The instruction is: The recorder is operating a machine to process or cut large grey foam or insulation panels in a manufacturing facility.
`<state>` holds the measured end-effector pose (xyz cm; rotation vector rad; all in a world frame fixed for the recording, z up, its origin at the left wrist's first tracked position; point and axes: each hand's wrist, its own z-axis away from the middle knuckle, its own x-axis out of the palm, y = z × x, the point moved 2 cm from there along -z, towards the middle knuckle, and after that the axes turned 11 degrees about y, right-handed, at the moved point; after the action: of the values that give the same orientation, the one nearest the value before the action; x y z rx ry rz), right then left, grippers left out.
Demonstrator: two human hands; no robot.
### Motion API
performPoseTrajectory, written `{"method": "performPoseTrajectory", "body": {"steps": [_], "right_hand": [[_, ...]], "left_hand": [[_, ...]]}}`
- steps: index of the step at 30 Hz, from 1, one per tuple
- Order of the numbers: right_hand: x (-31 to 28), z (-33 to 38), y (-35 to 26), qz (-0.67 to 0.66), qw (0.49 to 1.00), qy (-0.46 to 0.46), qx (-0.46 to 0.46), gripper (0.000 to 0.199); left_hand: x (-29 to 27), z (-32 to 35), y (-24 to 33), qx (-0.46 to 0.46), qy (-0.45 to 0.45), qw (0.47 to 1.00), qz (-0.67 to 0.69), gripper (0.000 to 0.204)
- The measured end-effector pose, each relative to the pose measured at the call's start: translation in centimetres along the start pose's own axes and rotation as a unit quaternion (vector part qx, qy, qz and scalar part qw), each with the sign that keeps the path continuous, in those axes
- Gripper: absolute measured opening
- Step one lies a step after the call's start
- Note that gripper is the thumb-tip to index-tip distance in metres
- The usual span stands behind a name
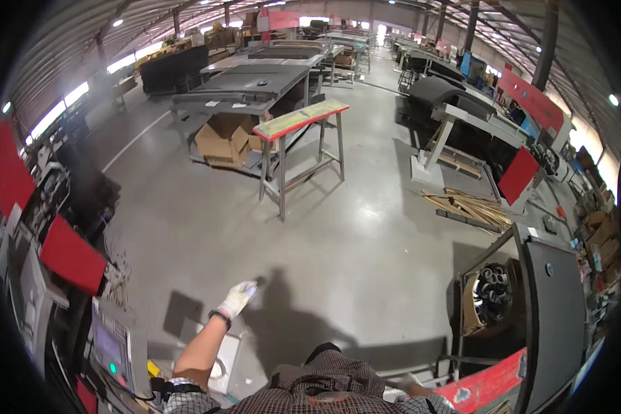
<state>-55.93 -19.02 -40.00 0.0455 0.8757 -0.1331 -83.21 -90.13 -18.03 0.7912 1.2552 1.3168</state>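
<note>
My left hand (237, 301), in a pale work glove with a dark band at the wrist, reaches forward over the grey floor. Its fingers look pressed together, and a small dark tip shows at their end; I cannot make out what it is. Below that forearm lies a pale panel with a round opening (226, 360). Left of it, a machine control panel (112, 345) has a screen and a lit green button. Low on the right, my right hand (411, 383) is small and blurred beside a red-edged bench (486, 381); its fingers cannot be read.
Ahead stands a narrow trestle (302, 119) with a worn yellow top and red edge. Behind it are a cardboard box (222, 141) and a long grey table (252, 81). Wooden strips (466, 207) lie on the floor at right, near a box of black rolls (491, 293) and a grey-topped stand (557, 276).
</note>
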Motion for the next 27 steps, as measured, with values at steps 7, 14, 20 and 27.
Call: {"method": "performPoseTrajectory", "body": {"steps": [7,14,20,27], "right_hand": [[-8.1,-5.4,-8.3,-0.137,0.982,-0.067,0.114,0.027],[-39.5,-36.9,-24.6,-0.265,0.948,0.168,0.059,0.040],[-71.6,-53.6,-45.8,-0.503,0.828,0.248,-0.017,0.036],[-71.4,-63.7,-60.8,-0.481,0.860,0.131,-0.110,0.036]], "left_hand": [[11.3,-23.3,9.2,0.018,-0.159,0.987,0.010,0.030],[11.2,-44.6,0.1,-0.347,-0.187,0.918,-0.033,0.043],[1.0,-75.4,-4.7,0.174,-0.200,0.962,-0.069,0.047],[5.6,-100.7,8.6,-0.228,-0.089,0.921,0.304,0.070]]}}
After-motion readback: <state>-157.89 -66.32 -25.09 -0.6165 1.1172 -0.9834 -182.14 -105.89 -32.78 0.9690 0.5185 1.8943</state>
